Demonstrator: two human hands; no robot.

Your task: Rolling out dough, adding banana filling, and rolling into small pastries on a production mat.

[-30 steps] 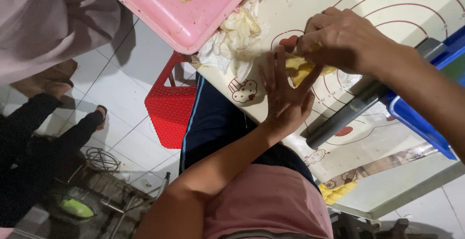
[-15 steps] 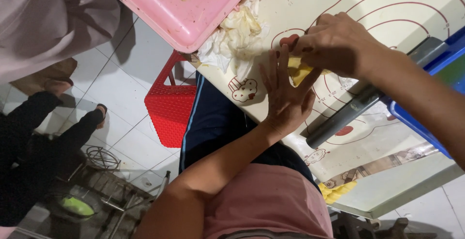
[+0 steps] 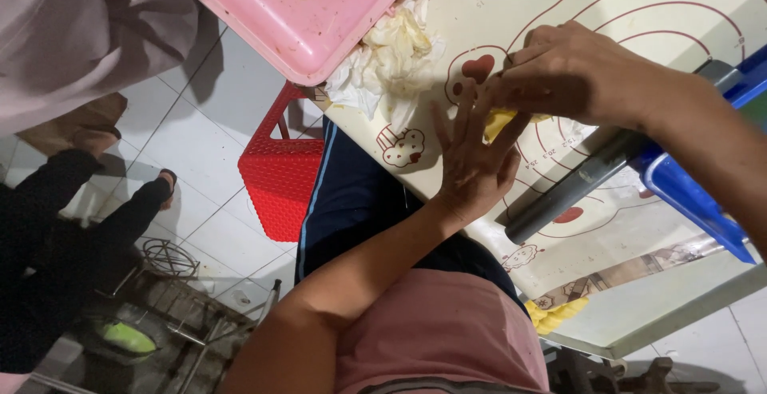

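A small lump of yellow dough is pressed between my two hands above a cream baking mat with red circles. My left hand reaches up from below, fingers spread and flat under the dough. My right hand comes in from the right and curls over the top of it, hiding most of the lump. Only a yellow sliver shows between the palms.
A dark grey rolling pin lies on the mat by a blue tub. A pink tray and crumpled tissue sit at the table's end. A red stool stands on the tiled floor. Another person's dark-trousered legs are at the left.
My right hand has slid a little over the dough and covers more of it than before. My left hand stays beneath it in nearly the same place.
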